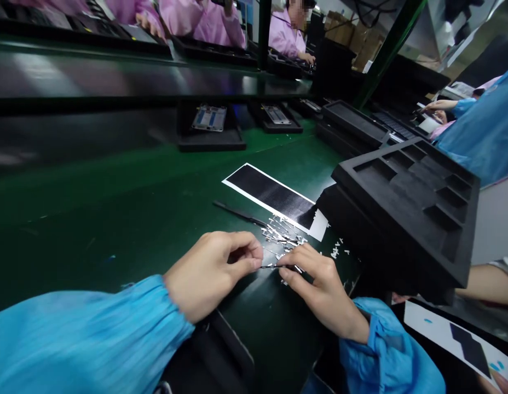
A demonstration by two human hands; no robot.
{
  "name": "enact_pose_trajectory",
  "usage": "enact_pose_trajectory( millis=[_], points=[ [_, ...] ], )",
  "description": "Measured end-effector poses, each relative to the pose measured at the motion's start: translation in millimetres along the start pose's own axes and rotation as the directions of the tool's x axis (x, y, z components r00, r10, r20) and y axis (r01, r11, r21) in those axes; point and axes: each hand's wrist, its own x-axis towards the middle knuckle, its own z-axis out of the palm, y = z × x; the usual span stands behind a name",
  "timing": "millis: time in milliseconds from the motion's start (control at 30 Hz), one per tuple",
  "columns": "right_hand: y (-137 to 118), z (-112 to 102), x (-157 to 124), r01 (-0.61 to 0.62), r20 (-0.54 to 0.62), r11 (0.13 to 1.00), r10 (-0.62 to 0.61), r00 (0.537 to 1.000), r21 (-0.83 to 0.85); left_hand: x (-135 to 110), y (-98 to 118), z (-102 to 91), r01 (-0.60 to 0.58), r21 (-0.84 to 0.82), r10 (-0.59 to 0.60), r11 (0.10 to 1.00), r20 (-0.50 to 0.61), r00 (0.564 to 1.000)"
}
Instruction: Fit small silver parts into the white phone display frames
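Note:
Between my two hands runs a thin dark strip (270, 266) with small light marks, too small to name exactly. The thumb and fingertips of my left hand (213, 268) pinch its left end. At its right end, my right hand (315, 279) closes thumb and fingers on it. Just beyond them lies a loose heap of small silvery metal parts (281, 232). Black tweezers (237, 212) rest on the green bench with their tip at the heap. Behind the heap is a white-edged sheet with a black panel (274, 194).
Stacked black foam trays (410, 191) stand close on my right. Farther back, black trays (213, 145) hold phone-like parts (209, 117). A green post (391, 52) slants at the back right. Co-workers in pink sit opposite; a person in blue (484, 126) is at the right.

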Motion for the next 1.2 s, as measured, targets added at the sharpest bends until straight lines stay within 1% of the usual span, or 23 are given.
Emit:
enact_pose_trajectory(
  millis=[67, 167, 233, 333, 400, 500, 533, 567, 633, 667, 733, 867, 900, 1000, 1067, 1100, 1200],
  points=[
    [-3, -2, 0, -0.028, 0.008, 0.994, 0.027, 1.0, 0.104, -6, 1, 1.2, 0.017, -0.046, -0.019, 0.999, -0.044, 0.999],
    [-5, -4, -2, -0.109, 0.006, 0.959, 0.111, 0.994, 0.261, -13, -1, 2.4, 0.027, -0.097, -0.04, 0.995, -0.129, 0.991],
    [-7, -3, -3, -0.168, 0.003, 0.91, 0.181, 0.984, 0.38, -19, -3, 4.1, 0.034, -0.124, -0.062, 0.992, -0.229, 0.971],
    [-11, 2, -3, -0.23, 0.011, 0.79, 0.272, 0.962, 0.568, -29, -2, 9.7, -0.004, -0.206, -0.075, 0.979, -0.375, 0.924],
    [-16, 8, -2, -0.25, 0.025, 0.697, 0.316, 0.948, 0.672, -34, 2, 14.3, -0.03, -0.294, -0.089, 0.955, -0.386, 0.918],
    [-25, 17, 0, -0.264, 0.054, 0.587, 0.35, 0.935, 0.765, -38, 12, 19.5, -0.038, -0.417, -0.12, 0.908, -0.346, 0.93],
    [-27, 19, 0, -0.266, 0.062, 0.565, 0.354, 0.933, 0.781, -39, 14, 20.5, -0.048, -0.447, -0.126, 0.893, -0.35, 0.928],
    [-30, 22, -1, -0.267, 0.068, 0.549, 0.355, 0.932, 0.792, -40, 16, 21.3, -0.066, -0.473, -0.133, 0.878, -0.376, 0.917],
    [-33, 27, -2, -0.271, 0.08, 0.533, 0.354, 0.932, 0.802, -41, 16, 22.1, -0.068, -0.522, -0.183, 0.85, -0.415, 0.891],
    [-34, 29, -3, -0.275, 0.087, 0.532, 0.35, 0.933, 0.801, -42, 15, 22.3, -0.059, -0.538, -0.211, 0.841, -0.425, 0.88],
    [-34, 32, -5, -0.281, 0.099, 0.546, 0.339, 0.936, 0.789, -43, 13, 21.9, -0.038, -0.54, -0.227, 0.841, -0.414, 0.882],
    [-34, 29, -9, -0.269, 0.108, 0.625, 0.284, 0.953, 0.733, -48, 15, 17.4, -0.041, -0.454, -0.151, 0.89, -0.379, 0.913],
    [-34, 26, -10, -0.253, 0.098, 0.662, 0.262, 0.96, 0.706, -50, 15, 15.9, -0.046, -0.421, -0.13, 0.906, -0.379, 0.916],
    [-36, 14, -12, -0.136, 0.009, 0.817, 0.158, 0.987, 0.56, -55, 17, 13.4, -0.088, -0.259, -0.017, 0.962, -0.378, 0.926],
    [-39, 8, -11, -0.073, -0.022, 0.879, 0.094, 0.995, 0.472, -58, 15, 14.5, -0.148, -0.121, 0.095, 0.981, -0.364, 0.927],
    [-39, 6, -11, -0.066, -0.009, 0.884, 0.079, 0.997, 0.463, -60, 14, 15.7, -0.185, -0.054, 0.154, 0.981, -0.355, 0.922],
    [-39, 4, -11, -0.108, 0.057, 0.847, 0.092, 0.994, 0.52, -63, 13, 20.0, -0.291, 0.133, 0.319, 0.947, -0.322, 0.891]
  ],
)
